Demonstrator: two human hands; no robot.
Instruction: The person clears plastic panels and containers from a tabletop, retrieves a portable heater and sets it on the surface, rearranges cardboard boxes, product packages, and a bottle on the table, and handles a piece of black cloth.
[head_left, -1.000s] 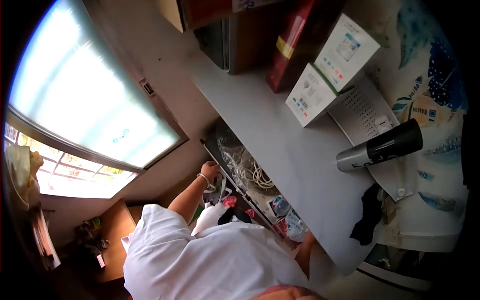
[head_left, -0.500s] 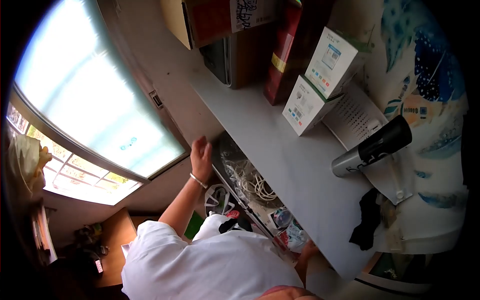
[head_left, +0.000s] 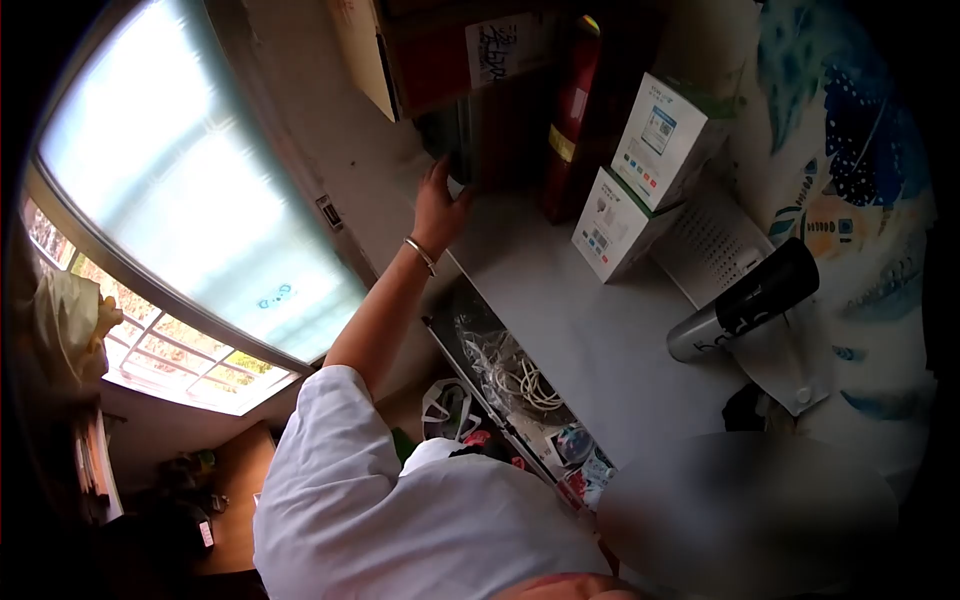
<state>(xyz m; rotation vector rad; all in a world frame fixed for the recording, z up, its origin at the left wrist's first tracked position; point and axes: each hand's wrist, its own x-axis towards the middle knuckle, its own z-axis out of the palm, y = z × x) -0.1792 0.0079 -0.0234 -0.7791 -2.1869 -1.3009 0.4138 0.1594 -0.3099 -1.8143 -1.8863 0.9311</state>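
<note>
My left hand (head_left: 445, 205), with a bangle on its wrist, is raised over the far left corner of the grey desktop (head_left: 540, 300). Its thumb and fingers are apart, and nothing shows in it. Just beyond the fingertips stands a dark flat upright item (head_left: 440, 140), partly under a red and brown carton (head_left: 440, 75); contact is unclear. Below the desktop, an open drawer (head_left: 470, 375) holds coiled pale cable (head_left: 530, 385), clear plastic and small packets. A large blurred shape (head_left: 750, 510) covers the lower right, where my right hand is hidden.
Two white boxes (head_left: 655, 150) (head_left: 615, 225) are stacked beside a tall red box (head_left: 570, 130). A black and grey cylinder (head_left: 745, 300) lies by a perforated white holder (head_left: 710, 240). At left are a window (head_left: 200, 190) and a wooden surface (head_left: 235, 500).
My left hand has moved from the drawer's edge up to the desktop's far corner. My right hand, earlier partly visible near the drawer's right end, is now hidden by the blurred shape.
</note>
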